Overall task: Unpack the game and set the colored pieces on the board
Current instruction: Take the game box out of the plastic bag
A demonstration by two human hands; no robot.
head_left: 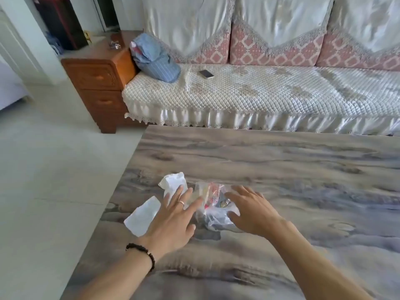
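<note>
Just inside the table [281,161] edge, both hands flank the bag [213,204].

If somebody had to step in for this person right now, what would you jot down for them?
Left hand: open, fingers spread, over the left side of the clear plastic bag; contact unclear.
Right hand: open, at the bag's right side.
The bag lies on the table near its left edge, coloured bits showing through it. Two white paper pieces lie to its left.
Done: bag is on the table.
Left: open the bag, find the board (none visible), set out the coloured pieces.
</note>
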